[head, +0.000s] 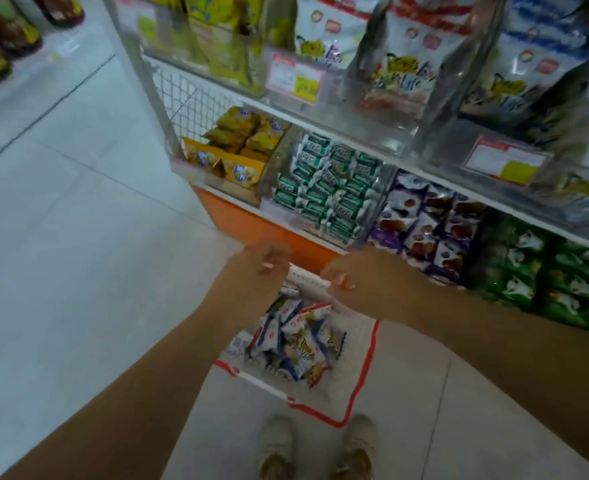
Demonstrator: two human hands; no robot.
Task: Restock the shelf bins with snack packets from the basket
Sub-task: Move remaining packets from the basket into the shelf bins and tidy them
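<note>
Snack packets (293, 337), white with blue and red print, fill the red-rimmed white basket (368, 358) at six o'clock, beyond my pale shoes (275, 445). Above it my right hand (351, 275) pinches one white packet (308, 280). My blurred left hand (258, 271) meets its nine o'clock end, and I cannot tell its grip. Clear plastic shelf bins (277, 161) lie at one o'clock.

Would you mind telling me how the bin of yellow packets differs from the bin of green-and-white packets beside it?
The yellow packets lie in a loose heap; the green-and-white packets are stacked in tidy rows. The yellow packets look larger, the green-and-white packets slimmer and more numerous. Both are small snack packets, lying side by side.
</note>
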